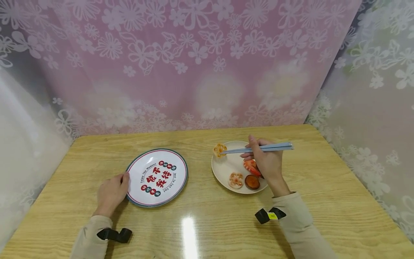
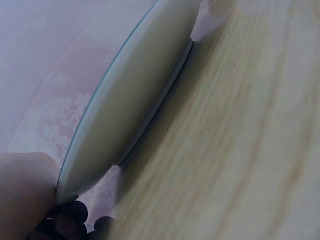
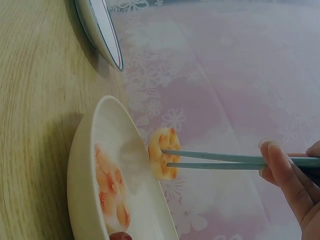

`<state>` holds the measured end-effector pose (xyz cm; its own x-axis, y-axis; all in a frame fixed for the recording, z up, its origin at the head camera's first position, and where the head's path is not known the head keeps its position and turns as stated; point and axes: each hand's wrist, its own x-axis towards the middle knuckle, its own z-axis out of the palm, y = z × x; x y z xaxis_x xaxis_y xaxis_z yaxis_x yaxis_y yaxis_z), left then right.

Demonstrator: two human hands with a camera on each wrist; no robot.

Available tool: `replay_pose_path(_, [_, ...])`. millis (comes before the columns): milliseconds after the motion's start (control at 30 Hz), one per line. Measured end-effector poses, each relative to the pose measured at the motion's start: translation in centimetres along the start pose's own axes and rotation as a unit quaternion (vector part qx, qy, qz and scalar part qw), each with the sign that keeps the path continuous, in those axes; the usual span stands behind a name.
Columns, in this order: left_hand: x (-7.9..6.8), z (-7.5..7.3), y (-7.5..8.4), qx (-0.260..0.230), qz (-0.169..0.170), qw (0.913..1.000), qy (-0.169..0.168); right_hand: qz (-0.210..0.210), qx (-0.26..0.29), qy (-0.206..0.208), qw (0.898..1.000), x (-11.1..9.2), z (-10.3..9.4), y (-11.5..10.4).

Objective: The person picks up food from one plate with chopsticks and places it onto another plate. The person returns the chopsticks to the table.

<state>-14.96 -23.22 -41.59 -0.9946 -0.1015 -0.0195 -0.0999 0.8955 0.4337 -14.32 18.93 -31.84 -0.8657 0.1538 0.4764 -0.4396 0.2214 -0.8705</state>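
Note:
My left hand (image 1: 111, 192) grips the left rim of a white plate (image 1: 134, 183) with red and green printing; in the left wrist view the thumb lies over the rim and dark-looking fingertips (image 2: 72, 212) show beneath. My right hand (image 1: 266, 160) holds pale blue chopsticks (image 1: 275, 147). Their tips pinch a browned lotus root slice (image 1: 220, 150), raised over the far left rim of a cream plate (image 1: 223, 171). In that plate lie another lotus root slice (image 1: 236, 185), a dark round mushroom-like slice (image 1: 252, 182) and a red-orange shrimp-like piece (image 1: 250, 166), partly behind the hand.
Both plates stand on a wood-grain table (image 1: 200, 216), with a strip of tabletop between them. A pink flowered curtain (image 1: 194, 90) hangs behind the table, and pale flowered cloth (image 1: 378, 126) rises at the sides. Black wrist mounts (image 1: 114, 235) sit on both sleeves.

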Motion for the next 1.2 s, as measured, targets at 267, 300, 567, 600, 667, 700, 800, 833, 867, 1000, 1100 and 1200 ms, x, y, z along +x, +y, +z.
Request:
replay_pose_path(267, [-0.1,-0.1,0.0,0.0,-0.003,1.0,-0.003,-0.001,-0.006,0.002,1.0,-0.2,0.3,0.0])
replay_pose_path(300, [-0.1,-0.1,0.0,0.001,-0.003,1.0,-0.002,-0.001,-0.009,0.0,1.0,-0.3,0.3,0.0])
replay_pose_path(567, [0.0,0.1,-0.1,0.0,-0.006,1.0,-0.007,0.0,0.006,0.002,1.0,-0.4,0.4,-0.1])
replay_pose_path(600, [0.0,0.1,0.0,-0.001,-0.008,1.0,-0.006,-0.001,0.009,0.0,1.0,-0.4,0.5,-0.1])
replay_pose_path(667, [-0.1,0.0,0.1,-0.002,-0.011,0.9999,-0.005,-0.003,0.014,-0.001,1.0,-0.4,0.5,-0.1])
replay_pose_path(700, [-0.1,0.0,0.1,-0.002,-0.013,0.9999,-0.006,-0.002,0.015,-0.002,1.0,-0.4,0.5,-0.2])
replay_pose_path(800, [0.0,0.0,0.1,0.0,-0.012,0.9999,-0.006,-0.001,0.016,-0.002,1.0,-0.4,0.7,-0.2])
replay_pose_path(833, [0.0,0.0,0.1,0.001,-0.01,0.9999,-0.003,0.0,0.016,-0.002,1.0,-0.4,0.7,-0.2])
replay_pose_path(867, [0.0,0.0,0.1,0.0,-0.009,1.0,-0.002,-0.001,0.015,-0.001,1.0,-0.4,0.8,-0.2])
replay_pose_path(1000, [0.2,0.0,0.1,0.001,-0.005,1.0,0.0,-0.004,0.012,0.001,1.0,-0.4,1.0,-0.1])
replay_pose_path(1100, [0.2,0.1,0.1,-0.001,-0.006,1.0,-0.002,-0.006,0.014,0.002,1.0,-0.4,1.0,0.0])
replay_pose_path(1200, [0.1,0.1,0.0,-0.003,-0.007,1.0,0.0,-0.007,0.018,0.001,1.0,-0.4,1.1,-0.1])
